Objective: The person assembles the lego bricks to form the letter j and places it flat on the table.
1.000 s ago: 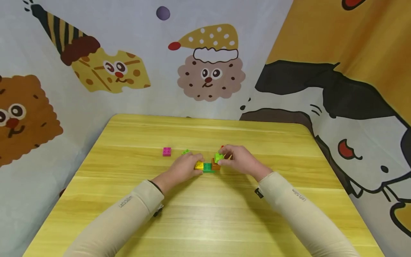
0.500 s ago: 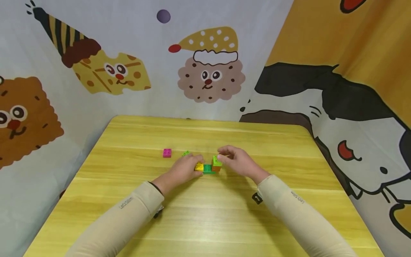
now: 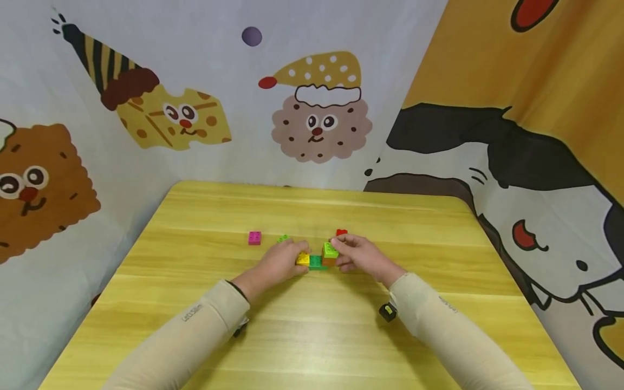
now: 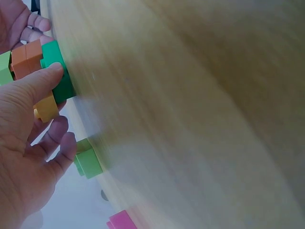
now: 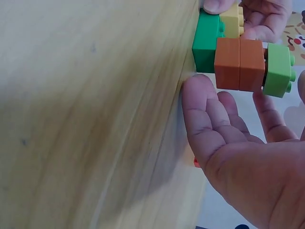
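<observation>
My left hand (image 3: pixel 280 260) grips the left end of a toy building brick stack. The thumb lies on the dark green brick (image 4: pixel 66 86) and the fingers are round behind the yellow brick (image 4: pixel 46 109). Orange-brown bricks (image 3: pixel 329 261) sit at the stack's other end, topped by a light green brick (image 5: pixel 279 70) with a narrow gap beneath it. My right hand (image 3: pixel 365 257) is beside that end with its fingers fairly straight. One finger touches or nearly touches the upper bricks in the right wrist view, where the thumb is mostly cut off.
A pink brick (image 3: pixel 254 238) lies to the left on the wooden table (image 3: pixel 312 336). A loose light green brick (image 4: pixel 88 160) lies behind my left hand. A red brick (image 3: pixel 342 232) lies behind my right hand. A patterned cloth (image 3: pixel 195 32) hangs beyond the table.
My right hand has set the light green brick on the orange-brown bricks, drawn back slightly, then returned beside it. The red brick shows more fully. The left hand keeps its hold.
</observation>
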Tool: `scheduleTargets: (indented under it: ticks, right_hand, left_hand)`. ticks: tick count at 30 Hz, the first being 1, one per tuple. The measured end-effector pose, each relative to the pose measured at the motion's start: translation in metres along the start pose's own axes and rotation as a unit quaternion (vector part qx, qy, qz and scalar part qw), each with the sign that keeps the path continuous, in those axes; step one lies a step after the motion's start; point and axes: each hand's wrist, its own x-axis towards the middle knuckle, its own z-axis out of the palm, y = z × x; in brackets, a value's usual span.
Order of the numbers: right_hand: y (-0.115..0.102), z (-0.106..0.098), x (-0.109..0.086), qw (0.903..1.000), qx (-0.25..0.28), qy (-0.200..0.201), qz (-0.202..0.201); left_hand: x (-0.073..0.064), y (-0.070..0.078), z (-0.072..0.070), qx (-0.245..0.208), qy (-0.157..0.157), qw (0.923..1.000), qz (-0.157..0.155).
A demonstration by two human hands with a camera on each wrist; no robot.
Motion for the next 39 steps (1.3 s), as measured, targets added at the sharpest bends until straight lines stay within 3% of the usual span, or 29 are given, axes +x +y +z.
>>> scheduleTargets:
  ticks: [20, 39]
  right_hand:
    - [0.015, 0.001, 0.005, 0.9974, 0.062, -0.034, 0.014]
    - [0.01, 0.007, 0.01, 0.993, 0.102, -0.05, 0.033]
  left_hand:
    - [0.001, 0.002, 0.005, 0.003, -0.003, 1.0, -0.003]
    - [0.004, 0.003, 0.002, 0.026, -0.009, 0.9996, 0.011]
